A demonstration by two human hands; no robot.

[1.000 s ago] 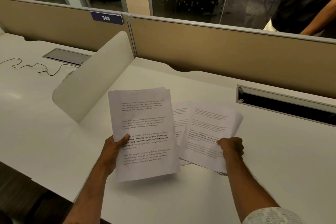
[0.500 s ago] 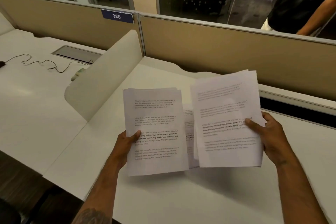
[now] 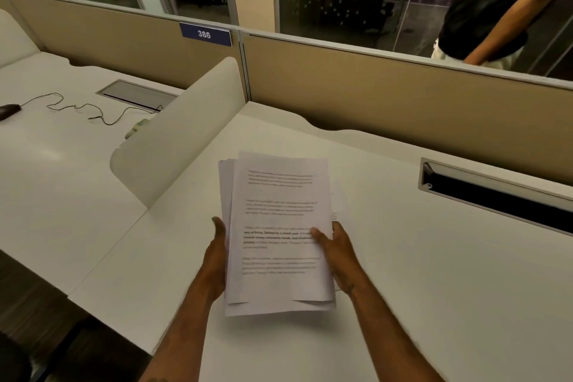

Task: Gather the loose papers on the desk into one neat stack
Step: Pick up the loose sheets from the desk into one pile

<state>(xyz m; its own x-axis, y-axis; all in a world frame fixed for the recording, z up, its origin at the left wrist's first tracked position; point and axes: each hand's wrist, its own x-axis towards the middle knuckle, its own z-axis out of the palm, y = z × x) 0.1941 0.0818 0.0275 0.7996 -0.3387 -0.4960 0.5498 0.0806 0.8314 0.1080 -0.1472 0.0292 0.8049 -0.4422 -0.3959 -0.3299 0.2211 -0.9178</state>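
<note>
A bundle of white printed papers (image 3: pixel 279 232) is held just above the white desk (image 3: pixel 418 273), near its front middle. My left hand (image 3: pixel 217 257) grips the bundle's left edge, and my right hand (image 3: pixel 336 253) grips its right edge with the thumb lying on the top sheet. The sheets overlap unevenly: edges stick out at the top left and along the bottom. A faint sheet edge shows on the desk just right of the bundle; I cannot tell whether it is loose.
A curved white divider (image 3: pixel 183 136) stands left of the papers. A beige partition (image 3: pixel 387 96) closes the back. An open cable slot (image 3: pixel 496 192) lies at the right. On the neighbouring desk sit a mouse (image 3: pixel 9 110) and its wire (image 3: pixel 77 108). A person (image 3: pixel 483 6) stands beyond the partition.
My right hand lifted its sheets from the desk and brought them left onto the sheets in my left hand. The two bundles are now one, held by both hands.
</note>
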